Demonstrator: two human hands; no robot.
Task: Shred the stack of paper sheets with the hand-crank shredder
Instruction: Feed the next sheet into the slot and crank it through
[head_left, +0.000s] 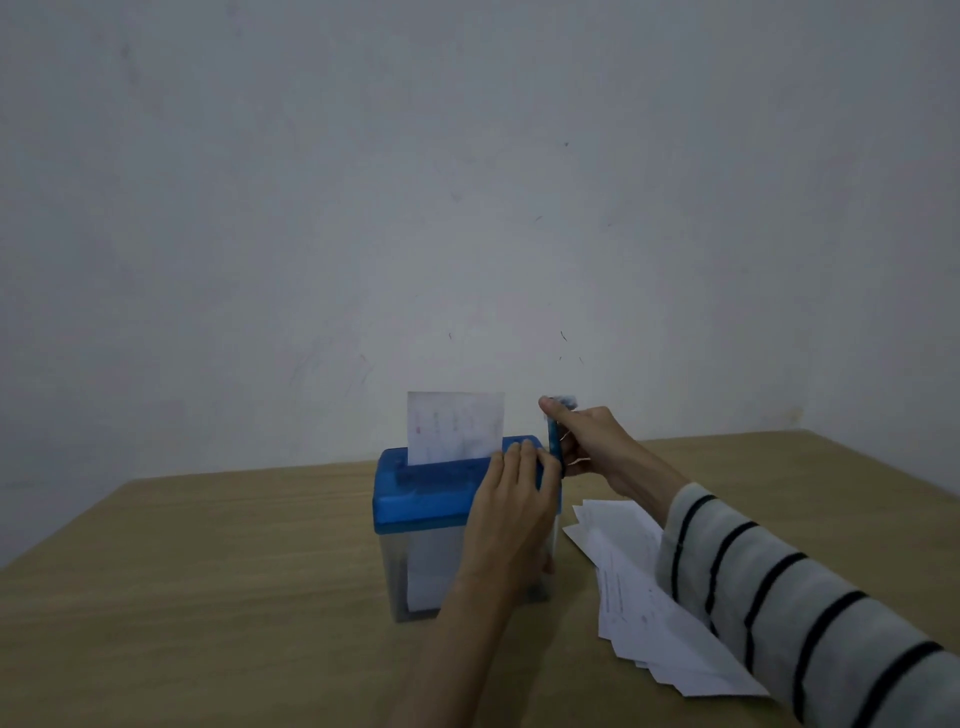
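Observation:
A small shredder (431, 493) with a blue lid and a clear bin stands on the wooden table (208, 597). One white sheet (456, 426) sticks upright out of the lid's slot. My left hand (511, 499) lies flat on the right part of the lid, fingers straight. At the shredder's right side my right hand (587, 441) grips the blue crank handle (555, 441), thumb on top. White shreds show inside the bin (415, 577). A fanned stack of paper sheets (649, 613) lies on the table right of the shredder, partly under my striped right sleeve.
A bare pale wall (467, 208) rises just behind the table's far edge. The table's right corner (810, 434) is at the back right.

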